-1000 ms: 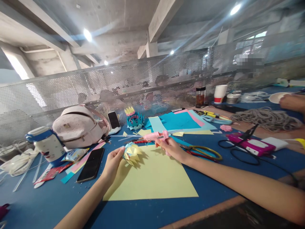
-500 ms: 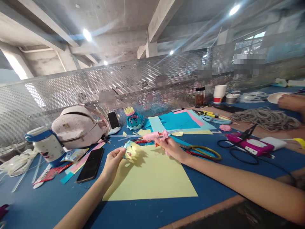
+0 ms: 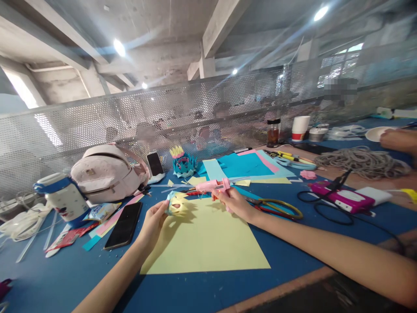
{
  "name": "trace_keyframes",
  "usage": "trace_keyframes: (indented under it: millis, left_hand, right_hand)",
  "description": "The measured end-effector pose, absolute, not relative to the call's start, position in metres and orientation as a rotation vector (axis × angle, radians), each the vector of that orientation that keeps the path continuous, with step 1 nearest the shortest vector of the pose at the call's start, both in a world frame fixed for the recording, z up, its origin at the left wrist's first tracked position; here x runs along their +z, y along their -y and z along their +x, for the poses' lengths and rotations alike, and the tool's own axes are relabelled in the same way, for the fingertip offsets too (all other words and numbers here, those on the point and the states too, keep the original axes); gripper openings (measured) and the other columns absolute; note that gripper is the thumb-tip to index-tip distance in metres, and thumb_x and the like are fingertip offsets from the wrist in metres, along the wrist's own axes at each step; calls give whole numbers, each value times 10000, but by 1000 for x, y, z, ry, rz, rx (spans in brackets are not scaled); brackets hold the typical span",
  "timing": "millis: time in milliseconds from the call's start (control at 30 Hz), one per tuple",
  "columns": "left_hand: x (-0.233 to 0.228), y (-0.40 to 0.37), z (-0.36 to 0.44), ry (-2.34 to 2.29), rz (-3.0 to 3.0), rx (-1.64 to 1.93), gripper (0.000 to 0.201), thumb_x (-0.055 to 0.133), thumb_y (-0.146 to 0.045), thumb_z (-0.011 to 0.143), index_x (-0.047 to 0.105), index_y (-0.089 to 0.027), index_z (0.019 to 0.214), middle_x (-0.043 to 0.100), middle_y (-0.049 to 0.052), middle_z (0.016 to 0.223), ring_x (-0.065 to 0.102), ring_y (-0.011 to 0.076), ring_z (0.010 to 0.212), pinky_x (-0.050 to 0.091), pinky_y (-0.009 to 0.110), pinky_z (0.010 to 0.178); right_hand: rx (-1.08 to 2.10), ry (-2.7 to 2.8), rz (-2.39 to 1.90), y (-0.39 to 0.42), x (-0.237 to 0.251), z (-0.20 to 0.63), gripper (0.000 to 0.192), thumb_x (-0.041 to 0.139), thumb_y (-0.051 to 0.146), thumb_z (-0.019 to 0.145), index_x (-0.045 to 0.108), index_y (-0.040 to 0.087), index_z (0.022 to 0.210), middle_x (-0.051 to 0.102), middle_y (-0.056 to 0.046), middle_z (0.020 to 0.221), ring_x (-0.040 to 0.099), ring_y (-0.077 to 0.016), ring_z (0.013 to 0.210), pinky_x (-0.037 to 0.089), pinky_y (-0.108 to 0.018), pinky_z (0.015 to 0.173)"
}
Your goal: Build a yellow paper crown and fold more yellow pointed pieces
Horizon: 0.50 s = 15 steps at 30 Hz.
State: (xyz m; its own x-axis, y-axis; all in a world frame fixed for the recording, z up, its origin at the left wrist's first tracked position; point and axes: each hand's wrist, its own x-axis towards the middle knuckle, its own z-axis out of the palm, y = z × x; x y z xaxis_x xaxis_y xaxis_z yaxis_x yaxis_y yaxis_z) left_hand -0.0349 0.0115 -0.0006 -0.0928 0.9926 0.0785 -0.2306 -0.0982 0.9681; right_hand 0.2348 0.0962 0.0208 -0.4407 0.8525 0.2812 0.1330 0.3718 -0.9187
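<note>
The left hand (image 3: 152, 221) pinches a folded paper flower (image 3: 177, 203); the right hand (image 3: 233, 202) grips a pink glue gun (image 3: 213, 186) above the yellow sheet (image 3: 208, 243) on the bench (image 3: 65, 278).

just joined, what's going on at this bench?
A person is doing paper craft at a blue table. The left hand holds a small folded yellow-and-blue paper flower above a yellow sheet. The right hand grips a pink glue gun, nozzle pointing toward the flower. Scissors, phones and coloured paper lie around.
</note>
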Motion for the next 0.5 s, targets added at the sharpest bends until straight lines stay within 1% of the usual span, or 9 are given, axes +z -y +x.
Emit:
trace_keyframes:
  millis: [100, 200, 333, 400, 500]
  left_hand:
    - [0, -12, -33, -1031, 1046, 1450, 468, 766, -564, 810, 771, -113, 934, 780, 106, 871, 732, 238, 820, 538, 309, 811]
    - [1, -13, -32, -1018, 1071, 1443, 431, 770, -540, 817, 767, -121, 918, 780, 106, 895, 728, 241, 835, 537, 321, 834]
    - [-1, -14, -32, -999, 1128, 1417, 395, 784, -490, 830, 750, -123, 971, 768, 100, 955, 715, 228, 908, 523, 320, 894]
    - [-4, -15, -34, -1001, 1152, 1396, 364, 757, -454, 869, 727, -118, 1004, 749, 93, 991, 704, 219, 941, 530, 351, 913]
    - [-7, -16, -37, -1016, 1182, 1374, 302, 666, -388, 955, 667, -133, 1116, 695, 78, 1114, 683, 213, 989, 559, 415, 896]
  right_hand:
    - [1120, 1822, -861, -97, 21, 235, 653, 548, 821, 768, 622, 172, 758, 352, 67, 525, 371, -85, 414, 308, -222, 391]
    - [1121, 1820, -862, -98, 19, 235, 659, 548, 827, 766, 625, 172, 759, 361, 64, 525, 374, -86, 415, 307, -222, 389]
    - [1126, 1823, -856, -100, 17, 235, 661, 540, 831, 767, 618, 175, 763, 348, 68, 523, 368, -87, 417, 305, -223, 390]
    - [1125, 1826, -857, -101, 16, 235, 662, 534, 832, 769, 617, 175, 767, 339, 71, 522, 364, -88, 415, 306, -225, 392]
    - [1120, 1830, -868, -102, 14, 235, 668, 527, 832, 772, 620, 170, 765, 327, 74, 514, 360, -88, 408, 300, -227, 391]
